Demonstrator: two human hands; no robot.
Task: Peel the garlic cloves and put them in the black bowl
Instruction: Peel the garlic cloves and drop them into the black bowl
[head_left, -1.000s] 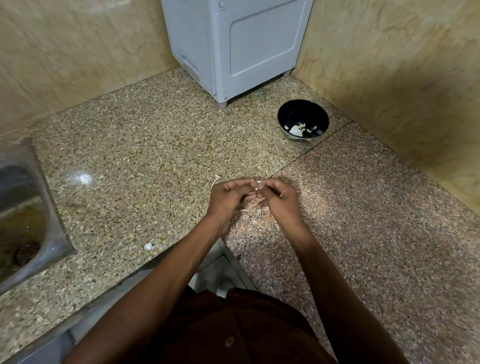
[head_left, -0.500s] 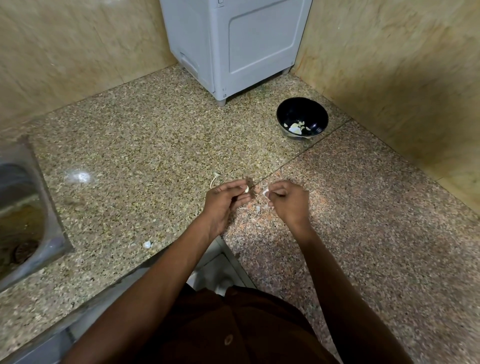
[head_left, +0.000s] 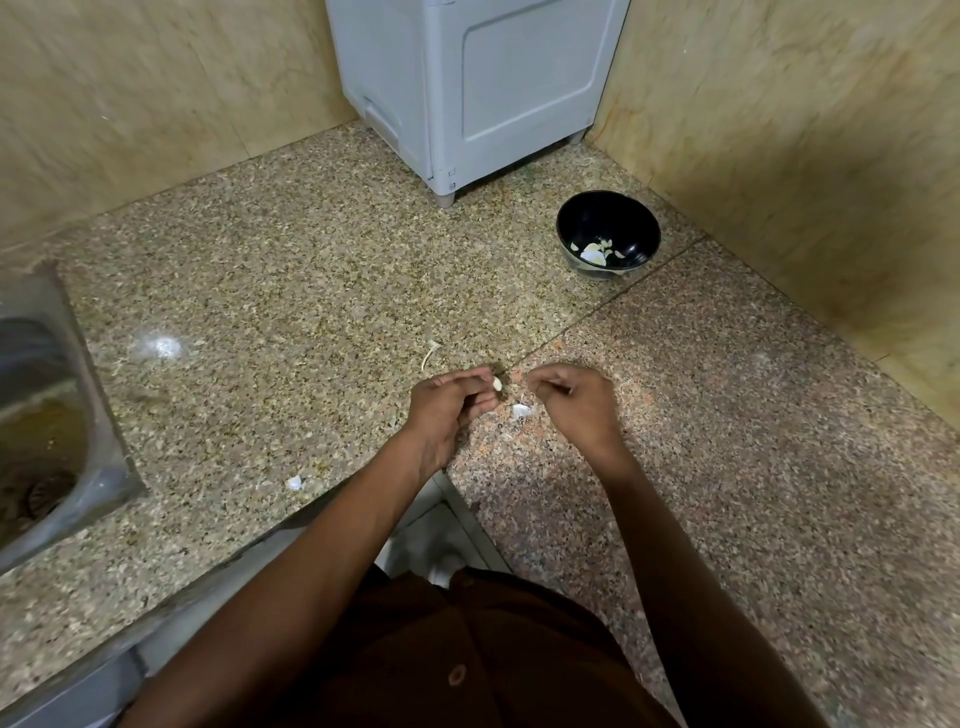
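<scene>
My left hand (head_left: 449, 405) pinches a small pale garlic clove (head_left: 497, 384) between thumb and fingertips, just above the granite counter. My right hand (head_left: 574, 402) hovers a short way to the right with its fingers curled; whether it holds a scrap of skin I cannot tell. A white piece of garlic skin (head_left: 521, 410) lies on the counter between the two hands. The black bowl (head_left: 626, 221) stands farther back on the right, near the corner, with a few peeled cloves (head_left: 593, 253) in its bottom.
A grey appliance (head_left: 483, 88) stands at the back against the wall. A steel sink (head_left: 47, 415) is set into the counter at the left. A dry garlic stem (head_left: 430, 354) and a white skin scrap (head_left: 294, 482) lie on the counter.
My hands were joined on the clove a second ago and have drawn apart. The left keeps the clove; a piece of skin now lies on the counter between them.
</scene>
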